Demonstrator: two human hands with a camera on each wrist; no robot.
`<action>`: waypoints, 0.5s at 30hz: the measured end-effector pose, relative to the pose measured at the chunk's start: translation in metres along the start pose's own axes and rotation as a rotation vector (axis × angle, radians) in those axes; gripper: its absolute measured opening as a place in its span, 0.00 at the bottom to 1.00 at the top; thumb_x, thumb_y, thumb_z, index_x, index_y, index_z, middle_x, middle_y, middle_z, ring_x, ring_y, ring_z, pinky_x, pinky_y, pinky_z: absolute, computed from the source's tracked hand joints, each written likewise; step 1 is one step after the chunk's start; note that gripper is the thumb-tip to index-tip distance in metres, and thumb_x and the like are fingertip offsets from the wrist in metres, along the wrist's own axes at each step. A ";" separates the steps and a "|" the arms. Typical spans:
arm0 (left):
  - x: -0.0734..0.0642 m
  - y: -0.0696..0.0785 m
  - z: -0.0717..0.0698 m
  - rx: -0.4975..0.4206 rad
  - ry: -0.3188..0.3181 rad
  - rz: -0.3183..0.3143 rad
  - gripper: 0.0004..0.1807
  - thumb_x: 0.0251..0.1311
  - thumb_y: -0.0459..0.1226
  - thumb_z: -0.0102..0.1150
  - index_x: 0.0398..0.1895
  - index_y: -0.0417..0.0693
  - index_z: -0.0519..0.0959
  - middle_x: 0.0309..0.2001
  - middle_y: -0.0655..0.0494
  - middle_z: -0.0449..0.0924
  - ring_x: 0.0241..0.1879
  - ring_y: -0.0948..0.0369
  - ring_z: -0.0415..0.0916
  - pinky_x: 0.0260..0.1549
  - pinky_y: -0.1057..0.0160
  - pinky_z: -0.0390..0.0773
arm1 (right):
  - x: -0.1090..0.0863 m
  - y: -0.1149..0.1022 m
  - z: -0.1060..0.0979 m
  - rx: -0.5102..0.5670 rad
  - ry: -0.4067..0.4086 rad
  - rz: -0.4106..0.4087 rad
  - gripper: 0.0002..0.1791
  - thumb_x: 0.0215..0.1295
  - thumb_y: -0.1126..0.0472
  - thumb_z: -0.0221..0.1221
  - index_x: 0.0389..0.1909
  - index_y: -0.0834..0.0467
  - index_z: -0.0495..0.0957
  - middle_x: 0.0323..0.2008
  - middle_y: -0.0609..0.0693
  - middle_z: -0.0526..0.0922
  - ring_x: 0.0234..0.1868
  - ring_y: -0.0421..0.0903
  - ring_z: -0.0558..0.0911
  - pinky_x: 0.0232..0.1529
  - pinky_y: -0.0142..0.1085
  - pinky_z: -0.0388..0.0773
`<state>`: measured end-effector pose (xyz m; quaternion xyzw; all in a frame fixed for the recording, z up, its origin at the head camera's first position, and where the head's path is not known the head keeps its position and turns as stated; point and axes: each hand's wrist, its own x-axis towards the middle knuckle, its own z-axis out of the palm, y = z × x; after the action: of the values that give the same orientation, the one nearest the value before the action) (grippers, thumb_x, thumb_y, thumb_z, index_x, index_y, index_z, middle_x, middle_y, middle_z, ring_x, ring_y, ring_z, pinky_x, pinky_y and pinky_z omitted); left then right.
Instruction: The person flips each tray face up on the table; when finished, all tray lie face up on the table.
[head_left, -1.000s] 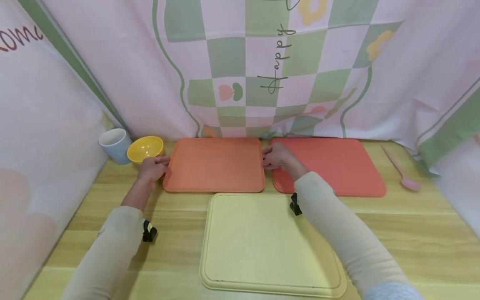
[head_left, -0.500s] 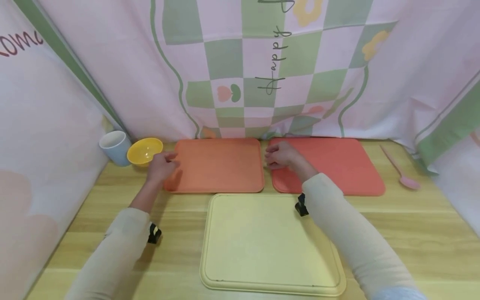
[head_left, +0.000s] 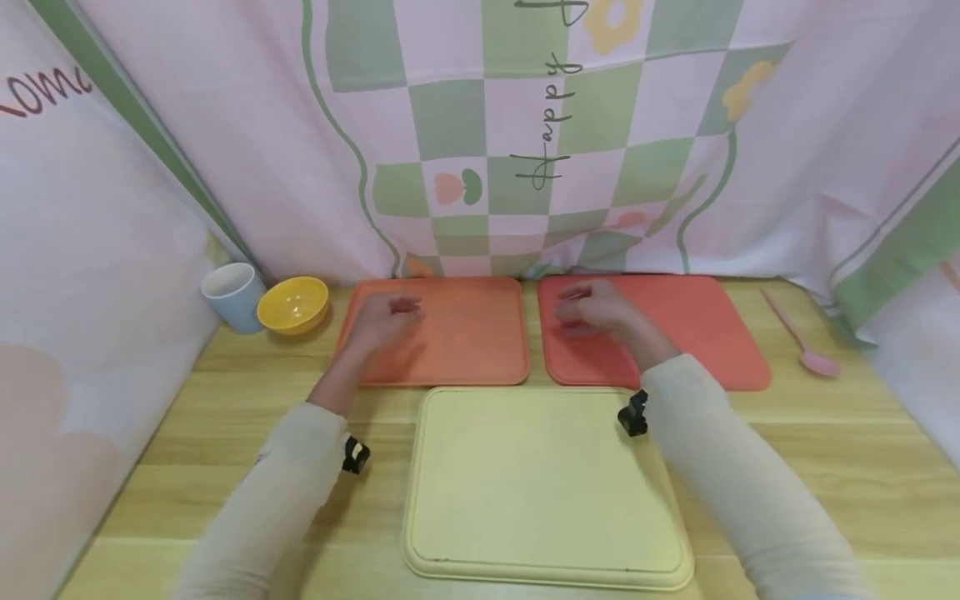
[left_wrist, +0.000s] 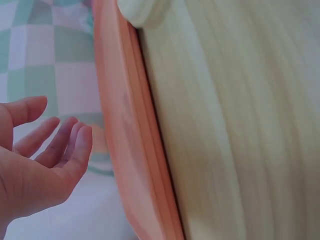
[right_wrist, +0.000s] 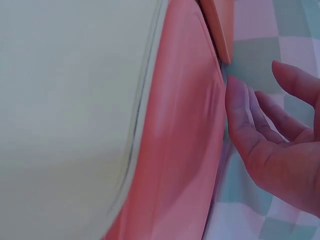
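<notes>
Hovering left hand (head_left: pixel 380 321): above the left part of the orange tray (head_left: pixel 472 333), with thumb apart from loosely bent fingers, gripping nothing.
Right hand (head_left: pixel 596 307): over the left part of the red tray (head_left: pixel 690 333), blurred at the fingertips in the head view, with thumb spread away from gently curved fingers, likewise gripping nothing.
Orange tray: lying flat at the foot of the checked cloth (head_left: pixel 615 108), left of the red tray with a narrow gap between.
Red tray: lying flat, also along the cloth.
Yellow tray (head_left: pixel 547 483): lying in front of both, very close to their front edges.
Far left: blue cup (head_left: pixel 234 300), upright just beside the yellow bowl (head_left: pixel 294 307).
Far right: pink spoon (head_left: pixel 801 337), lying on the wooden table (head_left: pixel 840 467), apart from the red tray.
</notes>
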<state>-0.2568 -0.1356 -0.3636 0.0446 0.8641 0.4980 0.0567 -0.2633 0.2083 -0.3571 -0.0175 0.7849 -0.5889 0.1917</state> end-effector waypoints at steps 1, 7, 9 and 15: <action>0.001 0.003 0.004 -0.006 -0.013 0.001 0.21 0.70 0.33 0.57 0.63 0.33 0.77 0.58 0.38 0.80 0.52 0.46 0.81 0.46 0.55 0.82 | -0.002 0.001 -0.003 -0.002 0.000 -0.001 0.30 0.74 0.70 0.53 0.72 0.75 0.57 0.68 0.70 0.62 0.55 0.61 0.80 0.59 0.52 0.78; 0.004 0.014 0.028 -0.060 -0.077 -0.007 0.21 0.69 0.34 0.60 0.62 0.35 0.78 0.55 0.39 0.81 0.48 0.44 0.82 0.46 0.50 0.84 | -0.012 0.005 -0.017 -0.001 0.022 0.002 0.31 0.74 0.67 0.55 0.73 0.73 0.58 0.65 0.71 0.67 0.51 0.55 0.84 0.58 0.51 0.79; 0.004 0.018 0.034 -0.071 -0.089 -0.011 0.21 0.68 0.34 0.61 0.62 0.36 0.78 0.55 0.40 0.81 0.49 0.44 0.82 0.47 0.50 0.83 | -0.014 0.005 -0.022 -0.014 0.032 0.005 0.32 0.74 0.65 0.56 0.73 0.72 0.58 0.64 0.71 0.69 0.51 0.54 0.84 0.56 0.51 0.80; 0.004 0.033 0.054 -0.136 -0.120 -0.014 0.20 0.68 0.33 0.61 0.61 0.35 0.79 0.54 0.41 0.82 0.51 0.45 0.81 0.49 0.49 0.82 | -0.021 0.009 -0.039 -0.005 0.061 0.007 0.32 0.75 0.62 0.57 0.73 0.70 0.59 0.51 0.56 0.82 0.45 0.50 0.86 0.50 0.47 0.83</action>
<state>-0.2527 -0.0722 -0.3622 0.0644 0.8237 0.5516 0.1146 -0.2544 0.2527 -0.3501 0.0028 0.7919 -0.5867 0.1695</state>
